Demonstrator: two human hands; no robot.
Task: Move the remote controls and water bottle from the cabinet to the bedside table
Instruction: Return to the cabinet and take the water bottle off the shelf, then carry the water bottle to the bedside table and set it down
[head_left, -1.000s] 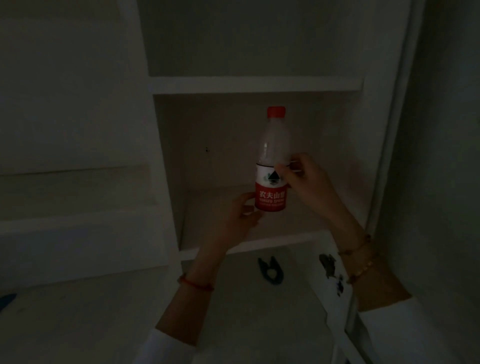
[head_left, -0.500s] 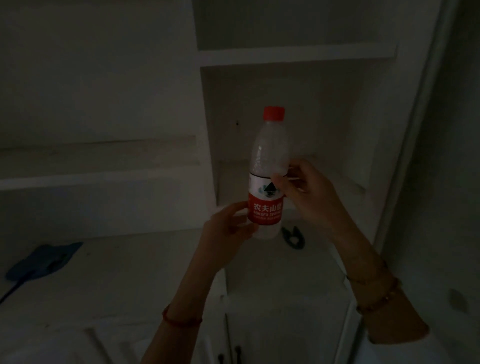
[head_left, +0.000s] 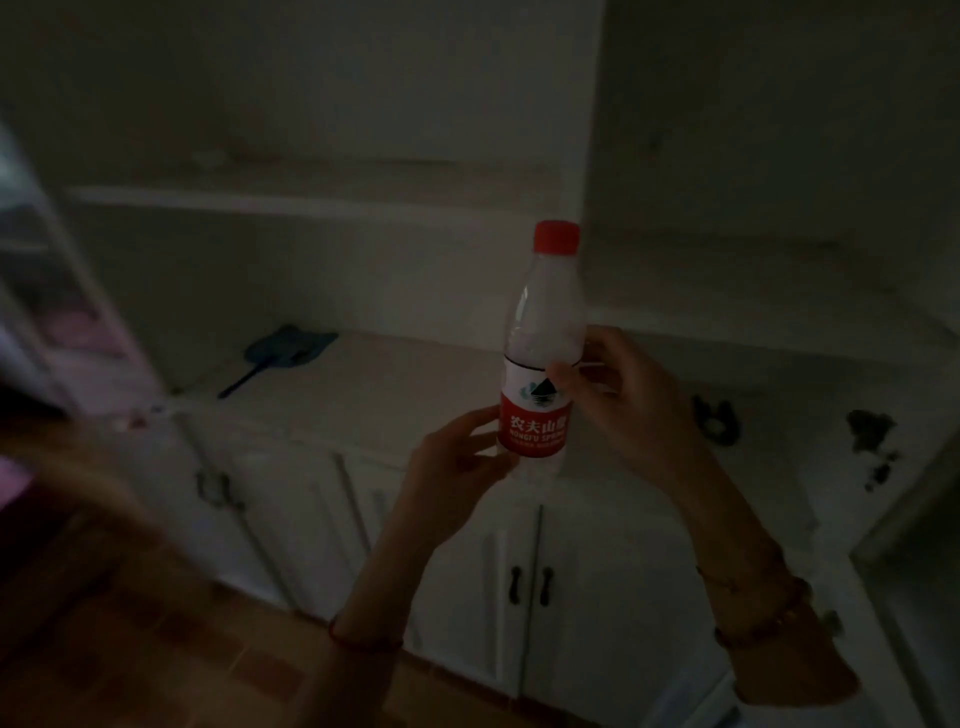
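A clear water bottle (head_left: 545, 332) with a red cap and a red-and-white label stands upright in the air in front of the white cabinet (head_left: 363, 395). My left hand (head_left: 457, 457) cups its base from the left. My right hand (head_left: 618, 400) grips it at the label from the right. The room is dim. No remote control shows in this view.
A blue flat tool with a long handle (head_left: 288, 351) lies on the cabinet's counter at the left. A dark clip-like object (head_left: 716, 420) lies on the counter at the right, near dark patches (head_left: 872, 441). Cabinet doors with black handles (head_left: 530, 586) are below. Brown floor shows lower left.
The bottle has come out of the shelf niche, held by both hands, and the view has swung left and back, so the counter and lower doors now show behind it.
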